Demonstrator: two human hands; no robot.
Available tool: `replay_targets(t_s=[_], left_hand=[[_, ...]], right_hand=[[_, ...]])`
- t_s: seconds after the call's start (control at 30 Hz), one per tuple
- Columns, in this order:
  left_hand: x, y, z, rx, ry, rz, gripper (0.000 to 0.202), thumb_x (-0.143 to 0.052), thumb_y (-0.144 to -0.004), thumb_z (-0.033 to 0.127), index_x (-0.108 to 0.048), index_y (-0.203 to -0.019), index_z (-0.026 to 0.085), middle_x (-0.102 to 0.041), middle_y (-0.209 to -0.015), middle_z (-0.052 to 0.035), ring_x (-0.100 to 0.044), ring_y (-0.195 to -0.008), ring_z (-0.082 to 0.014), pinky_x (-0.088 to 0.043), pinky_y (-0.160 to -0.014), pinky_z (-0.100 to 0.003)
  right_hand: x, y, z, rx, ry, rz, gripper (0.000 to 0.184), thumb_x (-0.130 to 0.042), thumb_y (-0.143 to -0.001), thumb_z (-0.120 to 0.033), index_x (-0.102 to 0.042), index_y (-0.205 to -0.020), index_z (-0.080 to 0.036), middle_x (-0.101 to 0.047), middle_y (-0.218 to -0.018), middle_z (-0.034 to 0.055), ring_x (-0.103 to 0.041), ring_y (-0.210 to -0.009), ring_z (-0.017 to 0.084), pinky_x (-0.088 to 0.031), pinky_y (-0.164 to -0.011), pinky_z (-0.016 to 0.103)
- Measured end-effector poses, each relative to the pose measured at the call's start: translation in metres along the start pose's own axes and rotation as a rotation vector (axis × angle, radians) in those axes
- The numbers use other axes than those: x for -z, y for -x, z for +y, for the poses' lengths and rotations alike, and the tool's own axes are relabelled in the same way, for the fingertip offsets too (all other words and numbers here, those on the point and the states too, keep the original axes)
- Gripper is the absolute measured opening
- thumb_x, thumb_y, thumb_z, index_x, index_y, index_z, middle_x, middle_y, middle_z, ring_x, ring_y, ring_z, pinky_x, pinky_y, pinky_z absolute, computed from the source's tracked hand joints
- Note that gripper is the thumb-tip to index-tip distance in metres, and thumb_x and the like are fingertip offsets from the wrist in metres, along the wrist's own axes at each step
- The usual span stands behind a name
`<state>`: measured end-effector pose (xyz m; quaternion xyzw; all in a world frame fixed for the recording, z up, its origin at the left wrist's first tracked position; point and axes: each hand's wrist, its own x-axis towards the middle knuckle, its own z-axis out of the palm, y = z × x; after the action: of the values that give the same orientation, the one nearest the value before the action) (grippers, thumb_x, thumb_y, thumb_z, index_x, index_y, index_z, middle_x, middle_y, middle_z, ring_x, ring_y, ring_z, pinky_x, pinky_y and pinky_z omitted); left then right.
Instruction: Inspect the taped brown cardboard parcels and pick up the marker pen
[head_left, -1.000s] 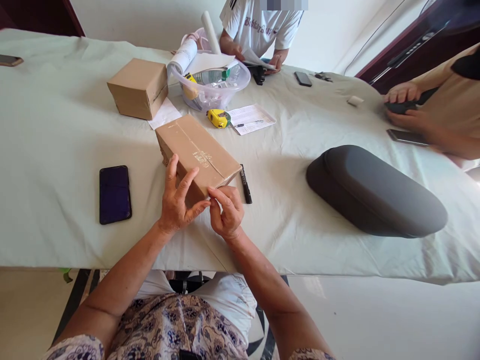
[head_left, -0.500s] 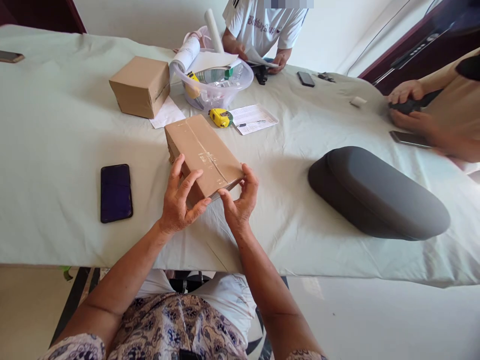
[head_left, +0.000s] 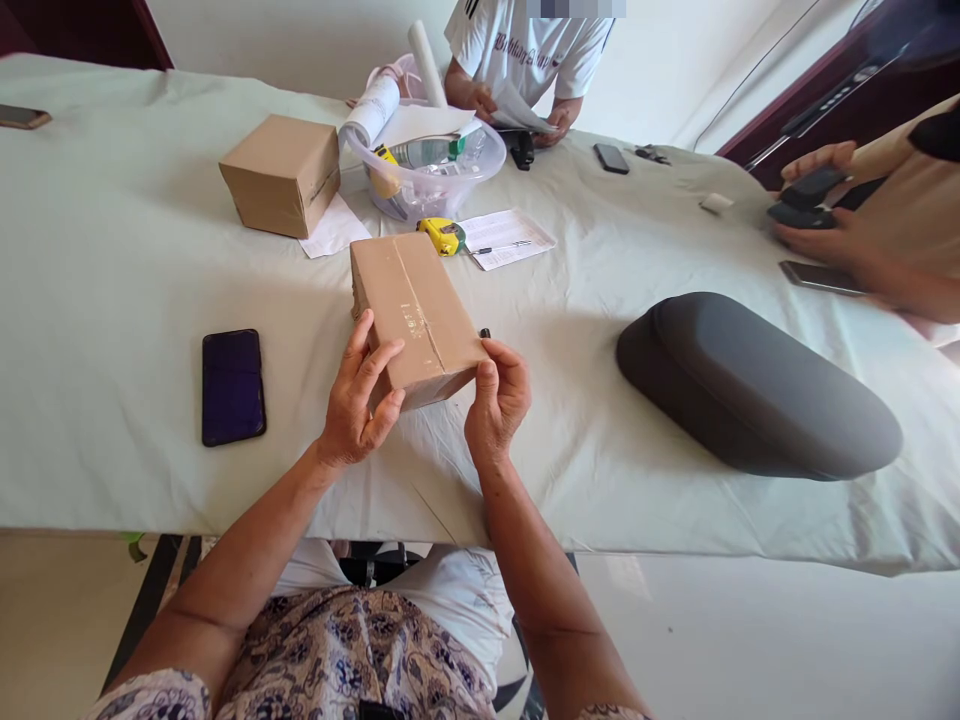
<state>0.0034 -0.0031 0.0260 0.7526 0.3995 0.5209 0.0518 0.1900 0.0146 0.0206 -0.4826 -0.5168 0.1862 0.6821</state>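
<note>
A closed brown cardboard box (head_left: pixel 412 310), with a tape seam along its top, is in front of me, slightly tilted. My left hand (head_left: pixel 360 395) grips its near left side, fingers on the top and side, thumb at the near face. My right hand (head_left: pixel 499 395) is closed in a pinch at the box's near right corner. A small black tip (head_left: pixel 485 333) shows just beyond its index finger; what it belongs to is hidden. Beyond the box lie a yellow tape measure (head_left: pixel 441 237) and a printed sheet (head_left: pixel 517 240) with a pen (head_left: pixel 501 246).
A second cardboard box (head_left: pixel 277 175) and a plastic basin (head_left: pixel 427 165) of items stand behind. A phone (head_left: pixel 233 387) lies left, a dark padded seat (head_left: pixel 757 385) right. One person holds papers (head_left: pixel 517 112); another handles a dark object (head_left: pixel 810 195).
The box has turned and shifted slightly right. My right hand has moved right and pulled into a tighter pinch, and a black tip now shows there. The person at right has lifted the dark object.
</note>
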Motion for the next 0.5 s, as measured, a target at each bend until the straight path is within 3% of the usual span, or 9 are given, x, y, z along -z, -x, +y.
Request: replay_targets(t_s=[0.27, 0.5], left_hand=[[0.0035, 0.0008, -0.0035, 0.068, 0.044, 0.059, 0.043, -0.032, -0.107, 0.038, -0.054, -0.139, 0.021, -0.038, -0.166, -0.0176, -0.039, -0.154, -0.0283, -0.039, -0.123, -0.053], [0.0033, -0.0007, -0.0047, 0.094, 0.042, 0.070, 0.039, -0.048, -0.104, 0.038, -0.053, -0.139, 0.023, -0.039, -0.165, -0.0178, -0.041, -0.153, -0.0294, -0.041, -0.121, -0.050]], right_hand=[[-0.0027, 0.0023, 0.0006, 0.112, -0.043, -0.078, 0.020, -0.060, -0.096, -0.042, -0.069, -0.103, -0.025, -0.072, -0.102, 0.0035, -0.069, -0.099, 0.018, -0.056, -0.089, 0.036], [-0.0016, -0.0013, 0.0028, -0.002, -0.062, -0.143, 0.034, -0.062, -0.092, -0.057, -0.068, -0.101, -0.024, -0.071, -0.093, 0.0034, -0.068, -0.086, 0.016, -0.057, -0.074, 0.030]])
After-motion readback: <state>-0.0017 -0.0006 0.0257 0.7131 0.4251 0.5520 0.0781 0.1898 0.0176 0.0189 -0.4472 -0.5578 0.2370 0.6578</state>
